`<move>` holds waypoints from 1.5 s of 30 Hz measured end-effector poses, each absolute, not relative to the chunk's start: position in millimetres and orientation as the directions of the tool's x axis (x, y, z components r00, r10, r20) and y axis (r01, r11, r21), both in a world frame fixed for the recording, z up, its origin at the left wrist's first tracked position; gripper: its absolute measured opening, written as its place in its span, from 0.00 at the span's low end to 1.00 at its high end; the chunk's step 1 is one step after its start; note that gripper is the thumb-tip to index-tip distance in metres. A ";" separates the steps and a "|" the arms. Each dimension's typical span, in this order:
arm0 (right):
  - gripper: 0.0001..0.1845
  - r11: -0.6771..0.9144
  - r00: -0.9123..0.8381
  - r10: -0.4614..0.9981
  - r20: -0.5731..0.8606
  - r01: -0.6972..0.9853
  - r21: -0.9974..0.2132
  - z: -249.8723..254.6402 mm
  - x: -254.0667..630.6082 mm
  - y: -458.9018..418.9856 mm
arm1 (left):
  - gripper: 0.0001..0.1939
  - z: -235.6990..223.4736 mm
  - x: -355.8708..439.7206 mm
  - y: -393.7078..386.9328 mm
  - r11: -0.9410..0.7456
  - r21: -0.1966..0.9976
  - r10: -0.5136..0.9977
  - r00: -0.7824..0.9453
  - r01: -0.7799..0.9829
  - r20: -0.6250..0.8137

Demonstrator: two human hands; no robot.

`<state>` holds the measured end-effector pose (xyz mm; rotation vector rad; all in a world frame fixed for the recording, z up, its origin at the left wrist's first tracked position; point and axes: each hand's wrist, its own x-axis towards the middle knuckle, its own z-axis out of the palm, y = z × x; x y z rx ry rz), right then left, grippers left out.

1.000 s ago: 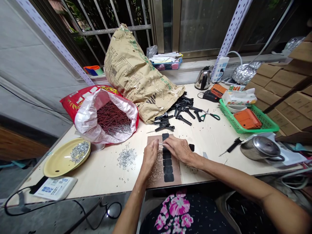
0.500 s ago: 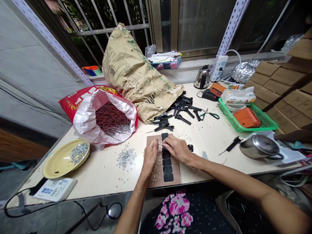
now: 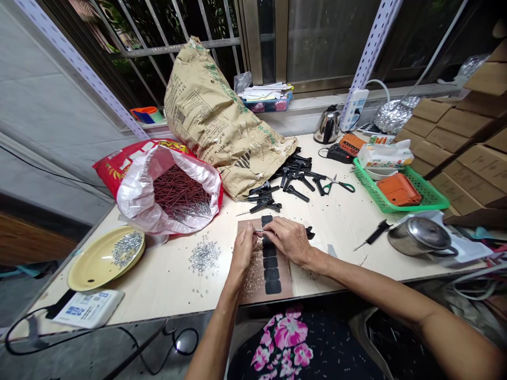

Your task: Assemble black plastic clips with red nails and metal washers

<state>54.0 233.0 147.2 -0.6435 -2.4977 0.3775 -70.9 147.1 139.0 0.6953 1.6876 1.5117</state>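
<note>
My left hand (image 3: 242, 249) is closed in a pinch over the brown board (image 3: 253, 287), close to a thin metal shank (image 3: 259, 230); what its fingertips hold is too small to make out. From the other side my right hand (image 3: 292, 241) grips a black-handled tool (image 3: 310, 233), whose end sticks out behind the palm. The shank bridges the gap between both hands. Beneath them, a column of black rounded pads (image 3: 272, 274) runs down the board, with pale crumbs beside it. Left of the board lies a loose pile of small metal washers (image 3: 205, 257).
A red sack (image 3: 106, 169) of dark red screws and a paper sack (image 3: 214, 116) stand behind. Black-handled parts (image 3: 295, 174), scissors (image 3: 338, 184) and a green basket (image 3: 430, 203) lie to the right, near a steel mug (image 3: 420, 240). A yellow dish (image 3: 89, 258) holds washers.
The black end behind my right hand shows a different outline, as if turned. My hands have shifted only slightly, and the whole view has drifted a little.
</note>
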 end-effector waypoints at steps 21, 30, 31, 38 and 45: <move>0.03 0.506 -0.519 0.764 0.383 0.113 -0.855 153.6 43.3 227.2 | 0.14 149.7 -56.2 153.5 -0.098 0.976 0.772 -0.634 -0.195 -0.049; 0.12 0.770 -0.649 0.559 0.516 0.175 -0.614 185.2 50.8 228.0 | 0.12 178.1 -56.1 150.4 -0.260 0.907 0.729 -0.683 -0.333 -0.042; 0.13 0.799 -0.638 0.548 0.540 0.211 -0.563 189.7 52.0 233.2 | 0.11 179.5 -55.8 148.3 -0.230 0.939 0.720 -0.694 -0.257 -0.014; 0.11 0.957 -0.758 0.284 0.587 0.265 -0.122 196.9 49.4 249.7 | 0.13 182.6 -51.2 140.6 0.013 0.977 0.695 -0.704 0.213 0.144; 0.12 0.943 -0.812 0.174 0.557 0.300 0.142 177.3 45.9 244.9 | 0.12 180.7 -46.3 135.5 0.195 0.807 0.758 -0.608 0.557 0.237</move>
